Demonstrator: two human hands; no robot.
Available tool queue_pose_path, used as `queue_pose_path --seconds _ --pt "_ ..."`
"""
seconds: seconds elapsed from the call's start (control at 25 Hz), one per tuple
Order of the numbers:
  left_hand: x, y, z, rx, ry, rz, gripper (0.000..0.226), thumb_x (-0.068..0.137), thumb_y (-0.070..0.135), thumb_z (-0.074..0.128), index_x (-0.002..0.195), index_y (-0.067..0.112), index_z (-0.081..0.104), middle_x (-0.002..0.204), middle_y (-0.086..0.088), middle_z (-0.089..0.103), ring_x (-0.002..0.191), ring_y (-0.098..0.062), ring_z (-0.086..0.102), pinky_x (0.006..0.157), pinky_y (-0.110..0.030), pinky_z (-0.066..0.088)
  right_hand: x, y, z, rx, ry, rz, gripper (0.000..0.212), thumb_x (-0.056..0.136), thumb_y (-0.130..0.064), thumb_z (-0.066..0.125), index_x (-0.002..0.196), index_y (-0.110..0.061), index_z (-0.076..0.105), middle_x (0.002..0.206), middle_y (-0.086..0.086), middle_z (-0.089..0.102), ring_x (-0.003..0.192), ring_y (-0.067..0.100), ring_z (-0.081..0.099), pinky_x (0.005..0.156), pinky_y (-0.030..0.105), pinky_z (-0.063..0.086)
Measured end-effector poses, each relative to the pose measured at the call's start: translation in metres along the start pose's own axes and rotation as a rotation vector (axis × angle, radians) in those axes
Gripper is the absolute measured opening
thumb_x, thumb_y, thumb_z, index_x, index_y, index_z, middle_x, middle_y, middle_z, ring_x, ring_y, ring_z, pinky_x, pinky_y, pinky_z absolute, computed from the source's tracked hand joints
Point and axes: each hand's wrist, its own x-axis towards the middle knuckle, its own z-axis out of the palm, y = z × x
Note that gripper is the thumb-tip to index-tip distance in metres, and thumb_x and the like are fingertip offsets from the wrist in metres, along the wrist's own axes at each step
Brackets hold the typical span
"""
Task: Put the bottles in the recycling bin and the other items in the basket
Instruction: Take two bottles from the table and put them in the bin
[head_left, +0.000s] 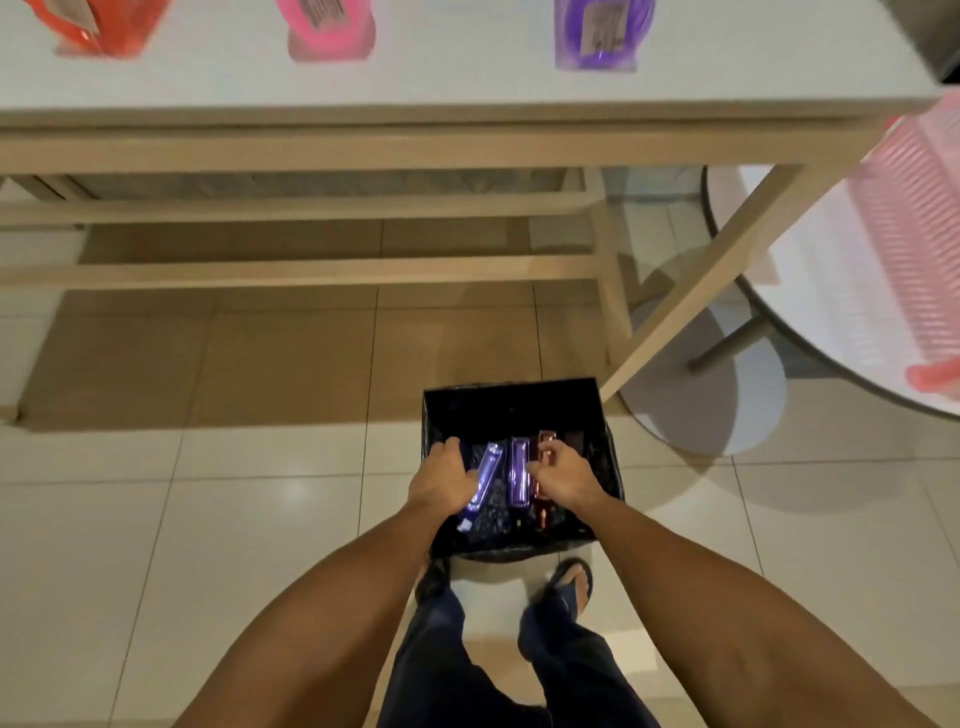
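A black-lined recycling bin (511, 400) stands on the tiled floor just in front of my feet. Both hands reach into it. My left hand (441, 480) is closed around a tilted blue-purple bottle (485, 475) at the bin's left side. My right hand (563, 475) has its fingers curled around a reddish-brown bottle (545, 439) at the right side. Between the two hands a purple bottle (518, 470) lies inside the bin. A pink slatted basket (906, 244) sits on a round white table at the right edge.
A white-topped wooden table (467, 93) spans the top of the view, carrying a red item (98, 26), a pink item (330, 28) and a purple item (602, 34), all blurred. One table leg (696, 291) slants down beside the bin. The round table's base stands behind it.
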Motion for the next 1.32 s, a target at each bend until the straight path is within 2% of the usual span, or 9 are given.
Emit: queue_pose_path --seconds 0.24,0.4,0.52,0.72,0.88,0.96,1.08,1.24,1.32 --pt "-0.018 0.039 -0.058 0.013 0.080 0.069 0.055 0.096 0.032 0.056 0.143 0.010 0.038 0.143 -0.013 0.046 0.126 -0.031 0.051 0.101 -0.043 0.048 -0.025 -0.053 -0.063 -0.036 0.056 -0.094 0.052 0.093 -0.032 0.066 0.139 -0.014 0.052 0.113 0.007 0.067 0.101 0.019 0.063 0.083 0.026 0.044" --pt "-0.018 0.065 -0.102 0.003 0.156 0.106 0.063 0.095 0.034 0.057 0.150 0.011 0.034 0.150 -0.011 0.042 0.135 -0.030 0.046 0.108 -0.039 0.042 -0.033 -0.087 -0.099 -0.053 0.134 -0.170 0.054 0.093 -0.035 0.065 0.142 -0.017 0.051 0.132 0.005 0.062 0.120 0.022 0.059 0.098 0.026 0.043" --pt "-0.017 0.079 -0.131 0.018 0.229 0.106 0.063 0.093 0.036 0.058 0.148 0.013 0.036 0.149 -0.011 0.044 0.135 -0.031 0.047 0.109 -0.041 0.042 -0.037 -0.105 -0.112 -0.062 0.150 -0.210 0.052 0.095 -0.036 0.063 0.142 -0.018 0.050 0.138 0.006 0.057 0.123 0.023 0.056 0.095 0.025 0.041" --pt "-0.021 0.097 -0.159 0.026 0.309 0.108 0.063 0.095 0.038 0.057 0.148 0.013 0.035 0.152 -0.010 0.040 0.138 -0.031 0.043 0.111 -0.042 0.040 -0.036 -0.126 -0.124 -0.108 0.134 -0.252 0.052 0.095 -0.035 0.065 0.142 -0.017 0.052 0.134 0.005 0.059 0.122 0.022 0.057 0.101 0.027 0.043" --pt "-0.025 0.108 -0.169 0.039 0.367 0.102 0.062 0.094 0.037 0.057 0.147 0.012 0.036 0.149 -0.011 0.043 0.135 -0.031 0.046 0.110 -0.043 0.042 -0.042 -0.151 -0.134 -0.123 0.115 -0.334 0.052 0.095 -0.034 0.065 0.143 -0.018 0.050 0.141 0.005 0.056 0.129 0.022 0.054 0.103 0.026 0.041" --pt "-0.030 0.112 -0.177 0.031 0.405 0.094 0.060 0.095 0.036 0.057 0.147 0.013 0.037 0.148 -0.011 0.044 0.134 -0.031 0.047 0.109 -0.043 0.043 -0.048 -0.167 -0.140 -0.125 0.094 -0.373 0.053 0.096 -0.033 0.064 0.144 -0.018 0.049 0.142 0.006 0.056 0.127 0.022 0.055 0.104 0.027 0.041" --pt "-0.038 0.117 -0.192 0.013 0.466 0.087 0.057 0.096 0.035 0.056 0.146 0.014 0.037 0.146 -0.011 0.045 0.131 -0.031 0.049 0.107 -0.045 0.044 -0.060 -0.194 -0.146 -0.065 0.059 -0.451 0.048 0.098 -0.025 0.064 0.142 -0.015 0.049 0.137 0.009 0.059 0.110 0.018 0.057 0.102 0.028 0.045" --pt "-0.055 0.120 -0.218 -0.048 0.582 0.071 0.063 0.094 0.033 0.059 0.149 0.012 0.035 0.148 -0.011 0.043 0.131 -0.030 0.049 0.108 -0.043 0.045 -0.080 -0.232 -0.157 -0.048 0.093 -0.639 0.053 0.097 -0.029 0.065 0.145 -0.017 0.048 0.138 0.004 0.058 0.123 0.022 0.056 0.105 0.032 0.046" --pt "-0.064 0.117 -0.231 -0.082 0.641 0.047 0.064 0.093 0.034 0.060 0.149 0.012 0.036 0.149 -0.012 0.042 0.132 -0.031 0.048 0.109 -0.045 0.044 -0.090 -0.252 -0.158 -0.043 0.072 -0.726 0.050 0.097 -0.030 0.064 0.144 -0.019 0.049 0.135 0.003 0.058 0.117 0.018 0.057 0.102 0.033 0.048"
